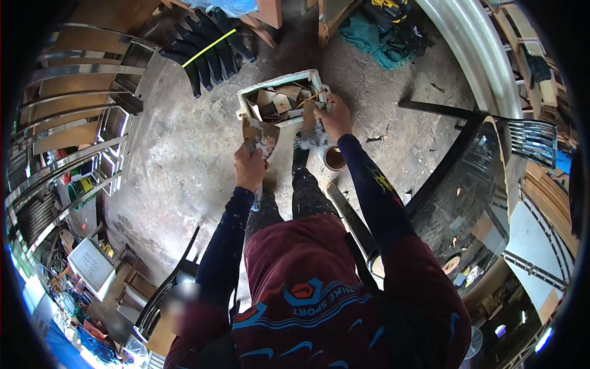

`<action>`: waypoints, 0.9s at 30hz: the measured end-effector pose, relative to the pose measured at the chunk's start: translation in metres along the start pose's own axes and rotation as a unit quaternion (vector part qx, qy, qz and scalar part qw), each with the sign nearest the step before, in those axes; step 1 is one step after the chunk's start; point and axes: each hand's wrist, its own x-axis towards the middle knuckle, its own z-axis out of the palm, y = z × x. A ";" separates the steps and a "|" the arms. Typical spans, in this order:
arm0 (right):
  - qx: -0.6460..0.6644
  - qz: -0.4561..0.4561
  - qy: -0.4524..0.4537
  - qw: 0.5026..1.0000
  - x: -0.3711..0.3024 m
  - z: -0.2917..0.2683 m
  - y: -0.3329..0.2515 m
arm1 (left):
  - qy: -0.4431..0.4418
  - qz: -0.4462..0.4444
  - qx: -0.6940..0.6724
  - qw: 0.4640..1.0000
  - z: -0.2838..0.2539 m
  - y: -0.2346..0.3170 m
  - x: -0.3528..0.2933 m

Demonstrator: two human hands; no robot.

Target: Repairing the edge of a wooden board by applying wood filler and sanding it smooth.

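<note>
My left hand [251, 168] is closed round the handle of a wide scraper [260, 133], its blade stained brown and pointing away from me. At the right, my right hand [334, 118] is closed on a flat brown piece [308, 115], whose kind I cannot make out. White fluffy material [314, 136] hangs just below that piece. Beyond both hands stands a white box [244, 106] filled with scraps of card and wood-like pieces [279, 101]. Below my right hand is an open can [335, 158] with a brown inside.
Several black curved pieces bound with a yellow strap [209, 49] lie at the far left. A green cloth bundle [384, 43] rests at the far right. To my right leans a black-framed panel [455, 178]; metal racks [80, 92] line the left. A chair [166, 295] stands behind at left.
</note>
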 end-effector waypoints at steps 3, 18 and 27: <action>0.131 0.198 0.054 0.970 -0.004 -0.005 -0.016 | -0.069 -0.016 -0.035 0.997 0.016 0.004 0.000; -0.268 -0.407 -0.189 0.852 -0.063 -0.088 -0.156 | -0.093 0.549 0.558 0.616 -0.057 0.091 0.004; -0.215 -0.300 -0.155 0.916 -0.001 -0.042 -0.092 | -0.040 0.527 0.533 0.661 -0.085 0.087 -0.031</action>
